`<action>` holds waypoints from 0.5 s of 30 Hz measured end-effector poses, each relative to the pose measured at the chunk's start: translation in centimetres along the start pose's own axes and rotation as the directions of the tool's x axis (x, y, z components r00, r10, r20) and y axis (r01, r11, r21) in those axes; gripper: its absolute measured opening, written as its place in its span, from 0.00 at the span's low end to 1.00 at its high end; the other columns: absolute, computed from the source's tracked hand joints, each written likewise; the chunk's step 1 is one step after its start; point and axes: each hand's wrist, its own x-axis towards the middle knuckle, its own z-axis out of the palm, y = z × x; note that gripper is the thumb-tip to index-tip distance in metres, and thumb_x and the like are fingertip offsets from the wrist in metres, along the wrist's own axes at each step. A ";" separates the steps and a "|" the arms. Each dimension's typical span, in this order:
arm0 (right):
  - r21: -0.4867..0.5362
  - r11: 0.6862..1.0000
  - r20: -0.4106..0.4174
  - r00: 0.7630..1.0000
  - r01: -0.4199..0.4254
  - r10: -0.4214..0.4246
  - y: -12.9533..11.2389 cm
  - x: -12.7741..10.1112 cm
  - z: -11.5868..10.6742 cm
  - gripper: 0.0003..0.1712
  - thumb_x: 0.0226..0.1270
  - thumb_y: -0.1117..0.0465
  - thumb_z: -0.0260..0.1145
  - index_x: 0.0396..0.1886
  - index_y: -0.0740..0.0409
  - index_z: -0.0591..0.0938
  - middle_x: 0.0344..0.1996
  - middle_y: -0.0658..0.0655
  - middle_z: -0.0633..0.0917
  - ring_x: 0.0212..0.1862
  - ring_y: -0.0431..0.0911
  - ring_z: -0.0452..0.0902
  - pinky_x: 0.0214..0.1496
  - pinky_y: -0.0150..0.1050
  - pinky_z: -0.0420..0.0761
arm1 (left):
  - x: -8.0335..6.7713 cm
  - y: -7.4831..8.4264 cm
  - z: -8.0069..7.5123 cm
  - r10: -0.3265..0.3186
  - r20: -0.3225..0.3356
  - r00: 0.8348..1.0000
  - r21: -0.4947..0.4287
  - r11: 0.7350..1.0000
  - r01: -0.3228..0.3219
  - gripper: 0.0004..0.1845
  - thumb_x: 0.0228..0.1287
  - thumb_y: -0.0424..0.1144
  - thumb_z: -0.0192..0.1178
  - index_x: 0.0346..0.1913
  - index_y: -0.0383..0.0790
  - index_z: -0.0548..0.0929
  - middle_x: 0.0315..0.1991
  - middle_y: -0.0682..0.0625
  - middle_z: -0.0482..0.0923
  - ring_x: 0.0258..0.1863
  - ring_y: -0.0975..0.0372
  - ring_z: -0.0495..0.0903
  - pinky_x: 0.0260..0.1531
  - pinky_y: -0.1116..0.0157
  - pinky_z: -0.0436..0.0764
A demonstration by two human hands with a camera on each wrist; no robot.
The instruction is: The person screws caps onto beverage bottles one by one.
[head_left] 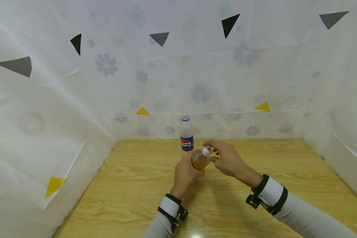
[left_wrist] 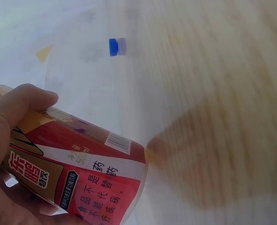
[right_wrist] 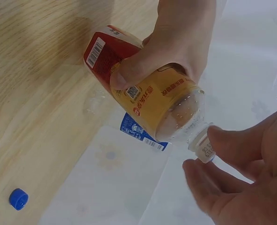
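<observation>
In the middle of the head picture, over the wooden table [head_left: 131, 185], my left hand [head_left: 184, 172] is wrapped around a small drink bottle [head_left: 200, 159] with a red and orange label. The bottle is tipped, with its top pointing up and to the right. My right hand [head_left: 227, 160] pinches its white cap [head_left: 207, 151] between thumb and fingers.

Just behind my hands stands a clear bottle with a blue label [head_left: 186, 138]. It is upright, and I can see no drink inside it (it has no lid on).

My right wrist picture shows more. There, the small bottle [right_wrist: 147, 91] looks partly full of a light brown drink, with bubbles near the neck. My fingertips [right_wrist: 222, 138] sit on the white cap [right_wrist: 203, 146] at the right of the frame. A loose blue cap [right_wrist: 18, 198] lies on the table at the lower left; the head picture does not show it.

My left wrist picture shows the red label [left_wrist: 82, 180] up close at the lower left, with my thumb [left_wrist: 23, 103] pressed on it. The rest is blurry, with a small blue thing [left_wrist: 116, 47] at the top.
</observation>
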 end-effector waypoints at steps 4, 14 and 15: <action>0.031 1.000 -0.008 1.000 0.002 -0.001 0.1 0.0 0.2 0.21 0.65 0.77 0.64 0.56 0.62 0.82 0.47 0.63 0.87 0.44 0.56 0.86 0.43 0.49 0.86 | -0.1 0.0 0.1 0.007 0.002 1.000 0.006 1.000 -0.007 0.39 0.41 0.39 0.80 0.63 0.43 0.78 0.45 0.48 0.86 0.39 0.58 0.84 0.39 0.60 0.82; 0.031 0.999 -0.033 0.999 0.015 -0.014 0.5 0.2 0.3 0.19 0.63 0.79 0.64 0.53 0.63 0.84 0.43 0.62 0.88 0.39 0.51 0.85 0.39 0.45 0.86 | -0.1 0.1 0.1 0.048 -0.015 0.999 0.014 0.999 -0.047 0.38 0.41 0.39 0.80 0.61 0.43 0.78 0.44 0.48 0.86 0.39 0.58 0.84 0.39 0.60 0.82; 0.028 0.999 -0.036 0.999 0.015 -0.014 0.5 0.2 0.3 0.19 0.63 0.79 0.64 0.52 0.63 0.84 0.43 0.61 0.88 0.38 0.50 0.85 0.38 0.45 0.85 | -0.1 0.1 0.1 0.052 -0.017 0.999 0.012 0.999 -0.051 0.38 0.41 0.39 0.80 0.61 0.43 0.78 0.44 0.48 0.86 0.39 0.58 0.84 0.39 0.60 0.82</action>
